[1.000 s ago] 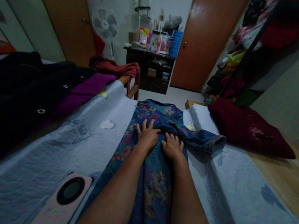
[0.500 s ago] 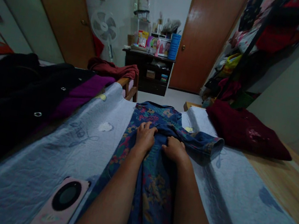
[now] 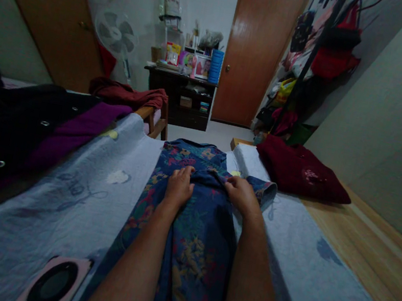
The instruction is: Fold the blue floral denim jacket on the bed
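A blue floral garment (image 3: 194, 253) lies lengthwise on the pale blue bed cover (image 3: 97, 210), with one sleeve folded across it toward the right. My left hand (image 3: 180, 187) rests on the garment just below its upper part, fingers spread a little and pressed on the cloth. On the right, my right hand (image 3: 242, 194) is closed on the edge of the cloth near the sleeve, thumb and fingers together. The sleeve's cuff (image 3: 269, 192) sticks out beyond my right hand.
A pink phone (image 3: 55, 283) lies at the lower left. Dark and purple clothes (image 3: 84, 125) cover the left side. A folded maroon garment (image 3: 302, 171) sits at the right by a wooden ledge (image 3: 367, 242). Beyond the bed stands a dark cabinet (image 3: 157, 88).
My right hand has moved from the middle of the garment toward the sleeve and closed on the cloth. My left hand stays on the garment. The view has turned slightly to the right.
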`<state>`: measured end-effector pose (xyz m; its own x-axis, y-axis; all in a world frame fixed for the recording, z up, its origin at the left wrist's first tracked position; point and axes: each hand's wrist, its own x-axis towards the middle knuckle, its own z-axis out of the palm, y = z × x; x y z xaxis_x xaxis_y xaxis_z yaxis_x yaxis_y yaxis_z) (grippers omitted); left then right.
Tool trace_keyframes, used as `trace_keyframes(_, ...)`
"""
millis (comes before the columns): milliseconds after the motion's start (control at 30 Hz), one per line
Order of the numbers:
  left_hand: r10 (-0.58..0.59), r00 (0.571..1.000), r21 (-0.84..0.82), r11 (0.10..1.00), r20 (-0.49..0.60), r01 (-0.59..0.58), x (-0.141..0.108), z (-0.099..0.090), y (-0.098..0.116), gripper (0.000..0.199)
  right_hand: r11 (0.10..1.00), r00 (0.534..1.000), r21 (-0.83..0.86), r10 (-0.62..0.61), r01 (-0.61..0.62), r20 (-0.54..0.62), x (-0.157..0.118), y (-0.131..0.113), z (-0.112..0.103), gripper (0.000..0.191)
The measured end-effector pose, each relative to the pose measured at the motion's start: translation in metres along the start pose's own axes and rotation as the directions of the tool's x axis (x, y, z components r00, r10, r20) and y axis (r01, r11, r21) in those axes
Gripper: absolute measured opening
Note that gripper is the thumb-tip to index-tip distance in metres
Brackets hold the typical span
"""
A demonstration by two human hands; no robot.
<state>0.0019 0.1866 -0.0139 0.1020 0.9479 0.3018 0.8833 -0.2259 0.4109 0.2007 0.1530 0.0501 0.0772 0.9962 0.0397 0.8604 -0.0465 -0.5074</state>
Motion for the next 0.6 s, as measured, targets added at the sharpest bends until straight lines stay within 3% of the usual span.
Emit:
trace_keyframes(67,-0.006,1.0,0.001,1.0,-0.025,0.006,0.001,0.001,0.0,0.054,0.996,0.956,0.025,0.085,-0.081,-0.282,-0.002,0.005,-0.017,0.031)
trace_keyframes(133,-0.037,0.998,0.048,0.998,-0.043,0.039,0.0,0.001,0.0,0.056,0.974,0.823,0.035,0.209,-0.225,-0.529,-0.005,0.011,-0.026,0.035)
trace_keyframes(200,-0.081,0.996,0.103,0.991,-0.048,0.086,-0.001,0.0,-0.001,0.049,0.925,0.687,0.083,0.334,-0.371,-0.645,-0.007,0.019,-0.028,0.05)
trace_keyframes(267,-0.111,0.993,0.136,0.984,-0.043,0.116,-0.003,-0.002,-0.002,0.043,0.867,0.627,0.142,0.45,-0.477,-0.637,-0.008,0.027,-0.023,0.064)
trace_keyframes(333,-0.122,0.992,0.152,0.98,-0.03,0.126,-0.004,-0.002,-0.002,0.038,0.82,0.628,0.172,0.537,-0.546,-0.563,-0.008,0.034,-0.016,0.068)
trace_keyframes(433,-0.127,0.992,0.154,0.98,-0.015,0.127,-0.004,-0.002,-0.003,0.037,0.793,0.668,0.169,0.59,-0.585,-0.454,-0.007,0.041,-0.009,0.067)
trace_keyframes(600,-0.146,0.989,0.144,0.979,-0.016,0.147,-0.003,0.001,-0.005,0.036,0.802,0.691,0.165,0.582,-0.574,-0.429,-0.007,0.048,-0.007,0.069)
